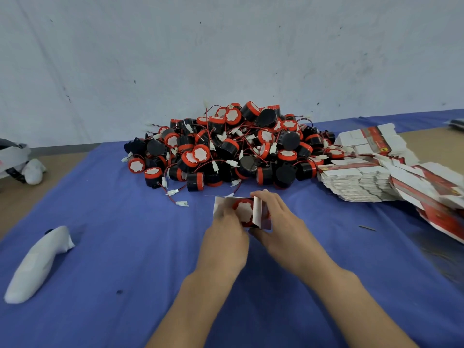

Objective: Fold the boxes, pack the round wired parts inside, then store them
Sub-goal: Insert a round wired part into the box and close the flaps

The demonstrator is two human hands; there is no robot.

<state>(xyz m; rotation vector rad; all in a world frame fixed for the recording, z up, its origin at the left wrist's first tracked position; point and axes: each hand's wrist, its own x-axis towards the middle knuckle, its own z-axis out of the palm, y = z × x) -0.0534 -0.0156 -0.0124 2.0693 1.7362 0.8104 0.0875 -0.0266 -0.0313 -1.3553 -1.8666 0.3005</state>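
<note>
While both curl round one box point(261, 214), the left grip point(226, 237) holds its left side and the right grip point(278, 222) its right flap; a round wired part point(243, 209) sits in the open end. Beyond, on the blue-covered counter point(125, 247): pile of parts point(226, 146), flat boxes point(364, 182) stacked right.

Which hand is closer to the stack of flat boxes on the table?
Right. The right hand grips the small box on the side facing the stack of flat boxes, which lies farther right; the left hand holds the box's opposite side, farther away.
</note>
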